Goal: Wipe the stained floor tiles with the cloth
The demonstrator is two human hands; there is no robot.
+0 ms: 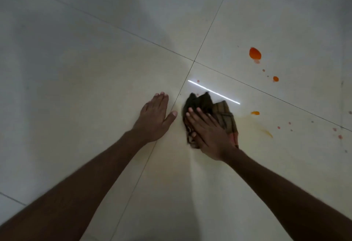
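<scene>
Right hand presses flat on the cloth; orange stains lie beyond, to its right; left hand rests flat on the floor.

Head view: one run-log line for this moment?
right hand: pressing cloth on floor | left hand: flat on floor | orange stains: unwiped, right of cloth

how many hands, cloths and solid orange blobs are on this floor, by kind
hands: 2 (left hand, right hand)
cloth: 1
orange blobs: 3
total: 6, leaving out the tiny specks
</scene>
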